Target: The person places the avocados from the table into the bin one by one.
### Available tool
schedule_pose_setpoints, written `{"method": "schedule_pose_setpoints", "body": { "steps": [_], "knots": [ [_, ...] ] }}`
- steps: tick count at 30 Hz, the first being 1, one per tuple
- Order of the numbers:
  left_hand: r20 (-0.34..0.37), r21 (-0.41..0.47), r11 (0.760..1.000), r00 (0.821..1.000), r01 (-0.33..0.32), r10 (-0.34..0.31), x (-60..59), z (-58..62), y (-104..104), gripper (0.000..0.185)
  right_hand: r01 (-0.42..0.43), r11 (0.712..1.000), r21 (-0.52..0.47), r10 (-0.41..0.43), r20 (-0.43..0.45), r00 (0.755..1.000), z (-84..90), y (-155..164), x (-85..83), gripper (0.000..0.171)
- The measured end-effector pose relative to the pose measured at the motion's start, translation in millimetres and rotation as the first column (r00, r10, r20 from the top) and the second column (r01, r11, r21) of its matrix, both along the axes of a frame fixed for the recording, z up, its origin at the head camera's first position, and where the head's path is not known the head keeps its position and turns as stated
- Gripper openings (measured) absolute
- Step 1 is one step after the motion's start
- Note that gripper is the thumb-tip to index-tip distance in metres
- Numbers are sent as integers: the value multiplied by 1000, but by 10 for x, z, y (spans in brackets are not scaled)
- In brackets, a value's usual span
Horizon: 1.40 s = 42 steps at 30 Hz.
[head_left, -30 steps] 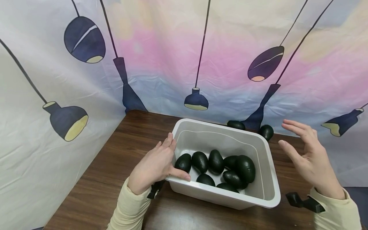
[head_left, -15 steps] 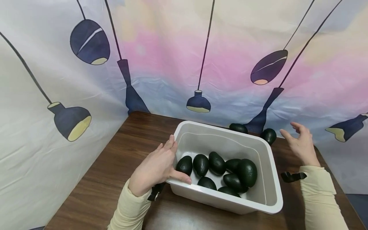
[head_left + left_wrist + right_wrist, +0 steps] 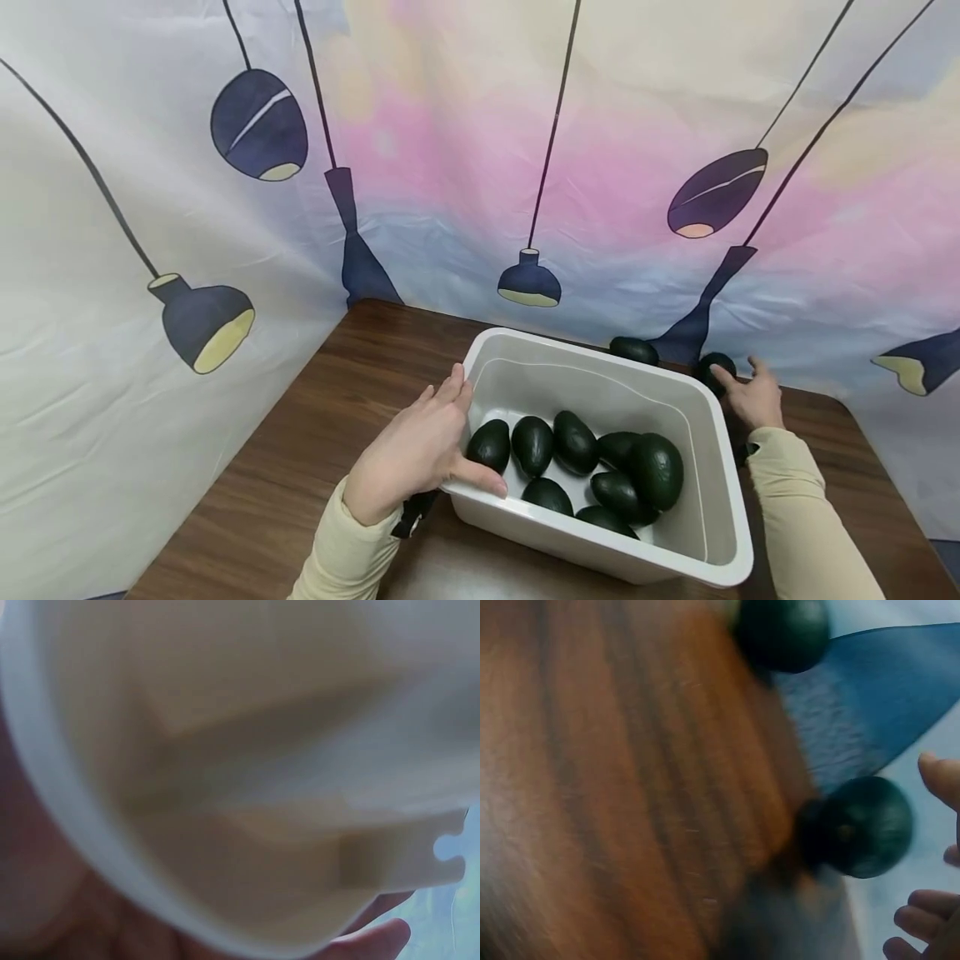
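**Ana:** Avocado [image 3: 716,367] behind the white bin's far right corner is the thing the right hand [image 3: 753,398] reaches for. In the head view it sits right of centre, against the printed curtain [image 3: 480,167] at the back edge of the table [image 3: 300,467].

**Ben:** Which way does it lie from the hands?

**Ana:** Just up and left of the right hand in the frame, at its fingertips. The left hand [image 3: 408,454] is well apart from it, on the other side of the bin [image 3: 720,492]. So the right hand is much the nearer.

**Ben:** And its long axis?

**Ana:** Hard to tell. In the right wrist view the avocado [image 3: 859,825] looks nearly round, as if seen end-on, and the picture is blurred.

**Ben:** How is the right hand set?

**Ana:** Spread, fingers apart and lightly bent toward the fruit. The wrist view shows fingertips [image 3: 922,907] just beside it with a gap between. It holds nothing; whether one finger already touches the fruit cannot be told.

**Ben:** The left hand?

**Ana:** It grips the bin's near left corner: fingers straight along the outside wall, thumb hooked over the rim. The left wrist view is filled with blurred white plastic [image 3: 247,772].

**Ben:** What else is there?

**Ana:** A second loose avocado [image 3: 633,350] lies left of the first, behind the bin's far wall. Several avocados [image 3: 577,458] lie together inside the bin.
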<state>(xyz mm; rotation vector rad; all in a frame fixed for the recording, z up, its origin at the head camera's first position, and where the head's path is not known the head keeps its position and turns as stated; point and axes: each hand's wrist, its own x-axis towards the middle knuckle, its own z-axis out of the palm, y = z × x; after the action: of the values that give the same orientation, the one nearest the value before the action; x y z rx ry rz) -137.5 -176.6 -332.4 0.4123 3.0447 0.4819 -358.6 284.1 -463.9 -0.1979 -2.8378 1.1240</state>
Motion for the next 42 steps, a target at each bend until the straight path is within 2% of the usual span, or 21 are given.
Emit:
{"method": "schedule_pose_setpoints", "body": {
  "steps": [4, 7, 15, 23, 27, 32, 33, 35, 38, 40, 42],
  "knots": [
    [-7, -1, 1000, 1000, 0, 0, 3, -4, 9, 130, -6, 1000, 18, 5, 13, 1000, -160, -16, -29, 88],
    [-9, -7, 1000, 1000, 11, -11, 6, -3, 17, 129, 37, 999, 26, -37, 6, 999, -233, -17, -25, 83],
    [-7, -19, 1000, 1000, 10, -10, 7, 0, 5, 130, 93, 996, -9, -93, -10, 996, -232, -78, 12, 77],
    [-21, -10, 1000, 1000, 7, -7, -5, -18, -6, 131, 97, 982, -163, -96, 16, 995, -159, -96, 70, 77],
    [-19, 6, 1000, 1000, 9, -9, -12, -30, 0, 131, 140, 956, -259, -140, 21, 990, -60, -100, 128, 78],
    [-16, 3, 1000, 1000, 21, -21, -5, -36, 0, 130, 199, 913, -356, -199, 35, 979, 178, -132, 246, 77],
    [-18, 3, 1000, 1000, 25, -25, -5, -36, -1, 130, 205, 902, -380, -210, 30, 977, 242, -138, 276, 76],
    [-24, -1, 999, 999, 33, -33, -4, -33, -6, 130, 207, 853, -479, -228, 16, 974, 376, -147, 343, 75],
    [-31, -2, 999, 999, 39, -39, -11, -32, -11, 130, 160, 741, -652, -240, -34, 970, 592, -170, 469, 72],
    [-36, -11, 999, 999, 40, -40, -18, -30, -14, 130, 127, 645, -754, -277, -75, 958, 705, -197, 542, 70],
    [-33, -10, 999, 999, 40, -40, -24, -27, -18, 129, 79, 598, -797, -300, -131, 945, 803, -240, 616, 66]
  ]
}}
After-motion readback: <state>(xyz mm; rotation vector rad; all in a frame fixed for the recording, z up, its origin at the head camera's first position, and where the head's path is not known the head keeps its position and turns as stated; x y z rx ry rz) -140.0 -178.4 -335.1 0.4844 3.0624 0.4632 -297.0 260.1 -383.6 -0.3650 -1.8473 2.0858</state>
